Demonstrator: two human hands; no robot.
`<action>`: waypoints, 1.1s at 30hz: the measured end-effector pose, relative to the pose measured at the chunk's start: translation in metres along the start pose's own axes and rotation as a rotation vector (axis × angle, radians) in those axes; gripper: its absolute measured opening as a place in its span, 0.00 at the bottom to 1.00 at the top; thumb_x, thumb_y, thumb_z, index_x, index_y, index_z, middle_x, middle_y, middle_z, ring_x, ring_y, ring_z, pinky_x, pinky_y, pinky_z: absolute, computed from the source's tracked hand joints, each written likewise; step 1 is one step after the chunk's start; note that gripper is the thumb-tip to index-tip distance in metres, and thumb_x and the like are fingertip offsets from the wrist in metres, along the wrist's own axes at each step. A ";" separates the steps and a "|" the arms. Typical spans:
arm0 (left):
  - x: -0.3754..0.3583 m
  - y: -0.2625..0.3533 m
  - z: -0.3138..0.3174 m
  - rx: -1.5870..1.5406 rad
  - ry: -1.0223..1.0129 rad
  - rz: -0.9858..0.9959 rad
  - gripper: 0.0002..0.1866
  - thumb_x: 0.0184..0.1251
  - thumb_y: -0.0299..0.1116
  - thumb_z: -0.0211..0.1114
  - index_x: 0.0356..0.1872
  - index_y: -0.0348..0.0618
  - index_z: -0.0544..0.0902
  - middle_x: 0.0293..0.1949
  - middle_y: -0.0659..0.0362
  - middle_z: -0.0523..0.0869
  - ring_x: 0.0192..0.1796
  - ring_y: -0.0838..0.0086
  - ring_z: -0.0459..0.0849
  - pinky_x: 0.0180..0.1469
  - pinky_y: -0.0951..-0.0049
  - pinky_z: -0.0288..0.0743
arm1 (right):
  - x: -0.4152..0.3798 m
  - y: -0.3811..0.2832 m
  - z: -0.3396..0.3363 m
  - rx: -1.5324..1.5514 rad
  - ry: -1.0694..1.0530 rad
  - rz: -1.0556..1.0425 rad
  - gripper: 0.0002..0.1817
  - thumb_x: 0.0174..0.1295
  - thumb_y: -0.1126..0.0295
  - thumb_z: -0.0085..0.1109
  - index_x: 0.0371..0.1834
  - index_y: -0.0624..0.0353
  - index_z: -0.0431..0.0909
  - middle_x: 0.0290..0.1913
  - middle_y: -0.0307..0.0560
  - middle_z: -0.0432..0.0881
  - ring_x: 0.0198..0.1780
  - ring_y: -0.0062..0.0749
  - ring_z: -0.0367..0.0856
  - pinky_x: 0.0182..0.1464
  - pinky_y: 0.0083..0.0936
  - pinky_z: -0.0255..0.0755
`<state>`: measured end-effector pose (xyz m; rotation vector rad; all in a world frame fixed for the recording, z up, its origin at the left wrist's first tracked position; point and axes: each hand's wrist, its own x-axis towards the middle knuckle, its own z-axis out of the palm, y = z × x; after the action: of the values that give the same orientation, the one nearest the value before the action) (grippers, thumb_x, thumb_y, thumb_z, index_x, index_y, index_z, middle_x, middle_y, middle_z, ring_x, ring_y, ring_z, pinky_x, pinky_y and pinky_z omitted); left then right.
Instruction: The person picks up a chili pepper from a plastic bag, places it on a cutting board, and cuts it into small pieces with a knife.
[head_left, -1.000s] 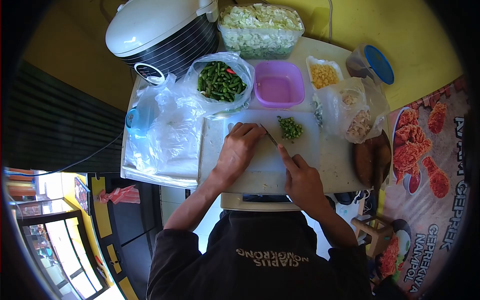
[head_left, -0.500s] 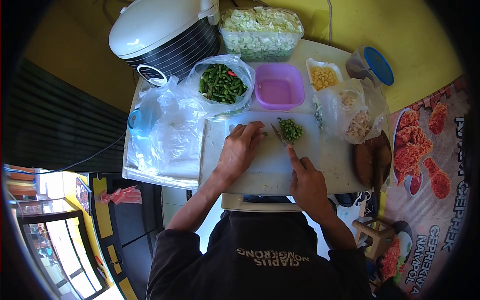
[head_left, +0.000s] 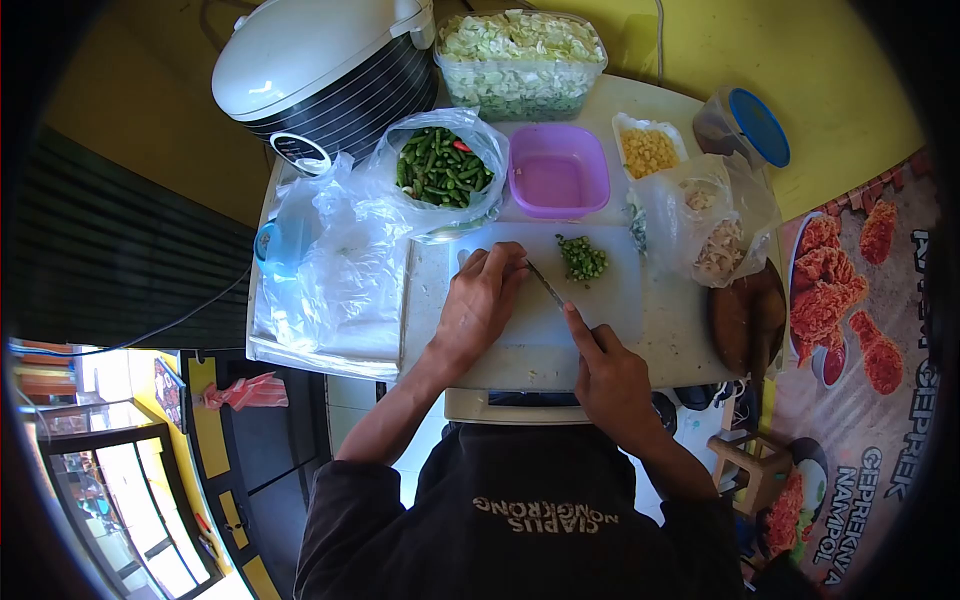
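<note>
My right hand (head_left: pixel 608 380) grips a knife (head_left: pixel 546 288), index finger stretched along the top of its blade. The blade slants up and left over the white cutting board (head_left: pixel 540 325), its tip touching or close to the fingertips of my left hand (head_left: pixel 484 292). Those fingers are bent and pressed down on the board around a green chili, which they mostly hide. A small pile of chopped green chili (head_left: pixel 582 258) lies on the board to the right of the blade. Behind the left hand, a plastic bag (head_left: pixel 500 165) holds whole green chilies (head_left: pixel 440 170) and a red one.
Beyond the board stand a purple container (head_left: pixel 560 212), a tub of shredded cabbage (head_left: pixel 520 75) and a rice cooker (head_left: pixel 310 70). To the right are a tray of yellow pieces (head_left: pixel 648 152), a bag of pale shreds (head_left: pixel 722 245), a blue-lidded tub (head_left: pixel 758 128) and a brown object (head_left: pixel 745 325).
The knife has swung left, from beside the chopped pile to my left fingertips. My right hand has shifted slightly down. My left hand stays in place.
</note>
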<state>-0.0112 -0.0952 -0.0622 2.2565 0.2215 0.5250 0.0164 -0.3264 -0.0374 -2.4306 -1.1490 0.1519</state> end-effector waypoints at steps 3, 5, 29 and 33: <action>0.000 0.000 0.001 -0.009 0.005 0.006 0.14 0.71 0.22 0.71 0.54 0.38 0.80 0.46 0.49 0.89 0.47 0.60 0.93 0.49 0.62 0.87 | -0.001 -0.001 -0.004 -0.010 -0.028 0.006 0.48 0.58 0.79 0.64 0.86 0.48 0.61 0.42 0.50 0.78 0.32 0.44 0.85 0.34 0.41 0.82; 0.000 0.001 0.000 -0.010 0.007 0.012 0.14 0.71 0.22 0.72 0.54 0.38 0.80 0.46 0.49 0.89 0.47 0.60 0.93 0.49 0.63 0.87 | 0.000 -0.003 -0.002 -0.024 -0.019 0.011 0.48 0.57 0.79 0.64 0.86 0.49 0.62 0.43 0.50 0.78 0.33 0.44 0.85 0.35 0.41 0.82; -0.001 -0.002 0.002 0.000 0.043 -0.014 0.13 0.70 0.23 0.72 0.52 0.38 0.83 0.46 0.50 0.91 0.47 0.61 0.94 0.50 0.64 0.88 | 0.014 0.005 0.000 0.046 0.051 0.041 0.43 0.65 0.79 0.62 0.86 0.50 0.62 0.41 0.51 0.78 0.28 0.48 0.84 0.33 0.44 0.81; -0.002 -0.001 0.002 0.024 0.040 -0.018 0.12 0.70 0.23 0.72 0.51 0.38 0.83 0.45 0.49 0.91 0.47 0.59 0.93 0.50 0.62 0.87 | 0.009 -0.005 0.007 0.055 0.047 -0.005 0.44 0.64 0.79 0.62 0.86 0.50 0.62 0.40 0.51 0.77 0.29 0.47 0.84 0.33 0.42 0.81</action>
<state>-0.0118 -0.0966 -0.0650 2.2670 0.2691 0.5615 0.0171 -0.3149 -0.0405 -2.3703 -1.1158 0.1227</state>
